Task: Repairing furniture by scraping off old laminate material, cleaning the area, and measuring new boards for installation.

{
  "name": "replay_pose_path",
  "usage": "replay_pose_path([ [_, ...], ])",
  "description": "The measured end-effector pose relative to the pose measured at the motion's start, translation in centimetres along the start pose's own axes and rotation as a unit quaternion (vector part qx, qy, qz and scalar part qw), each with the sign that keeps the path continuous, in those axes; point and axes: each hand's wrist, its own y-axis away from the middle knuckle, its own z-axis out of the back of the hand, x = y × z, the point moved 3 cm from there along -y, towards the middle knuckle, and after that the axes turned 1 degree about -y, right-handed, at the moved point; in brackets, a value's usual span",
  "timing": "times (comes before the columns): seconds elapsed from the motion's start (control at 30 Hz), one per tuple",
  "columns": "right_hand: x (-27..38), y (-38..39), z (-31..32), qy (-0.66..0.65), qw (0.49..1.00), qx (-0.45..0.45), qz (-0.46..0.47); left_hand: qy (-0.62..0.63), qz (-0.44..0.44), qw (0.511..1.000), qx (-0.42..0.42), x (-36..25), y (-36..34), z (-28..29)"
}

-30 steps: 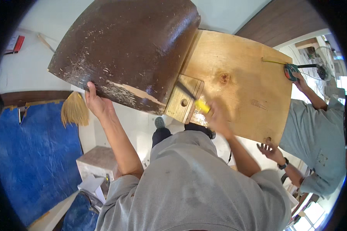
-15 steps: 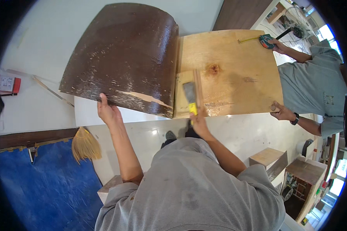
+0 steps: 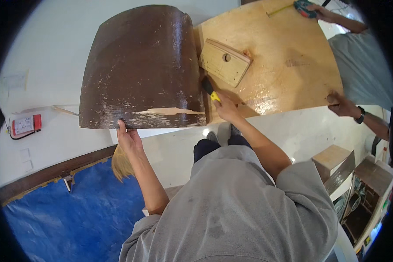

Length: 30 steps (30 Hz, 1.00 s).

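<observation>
My left hand [image 3: 129,139] grips the near edge of a dark brown, curved wooden panel [image 3: 139,65], thumb on top. Bare pale wood and flaking streaks show along that edge. In my right hand [image 3: 226,108] is a putty knife [image 3: 210,89] with a yellow-and-black handle. Its dark blade end lies by the seam between the brown panel and a light wooden panel [image 3: 310,39] on the right. A small wooden board [image 3: 218,66] with a round hole and a raised strip along one edge lies tilted on the light panel, just beyond the knife.
At right a co-worker holds a tape measure [image 3: 305,8]; their other hand [image 3: 346,105] is at the light panel's near corner. A red-and-white box [image 3: 26,126] lies on the left. Blue sheeting [image 3: 78,209], a straw broom [image 3: 123,165] and wooden boxes [image 3: 334,159] are lower down.
The small board has shifted farther from me and turned, and it now lies apart from my right hand. The putty knife has moved to the seam. My left hand still holds the brown panel.
</observation>
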Motion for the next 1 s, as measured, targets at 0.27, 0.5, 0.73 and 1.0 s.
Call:
replay_pose_path([
  [0.27,1.4,-0.2,-2.1,-0.006,1.0,0.022,-0.002,-0.096,0.001,0.993,0.063,-0.5,-0.9,-1.1],
  [0.5,-2.9,3.5,-0.8,-0.016,0.998,0.06,-0.022,-0.136,-0.05,0.989,-0.008,-2.4,-2.2,-1.0],
  [0.73,-0.9,-7.0,-2.0,-0.075,0.986,-0.14,0.057,-0.094,0.016,0.995,0.018,-1.8,-3.6,0.6],
  [1.0,-1.3,4.1,-2.3,0.012,0.996,-0.058,0.067,-0.044,0.027,0.999,0.018,-1.4,-4.9,1.1],
])
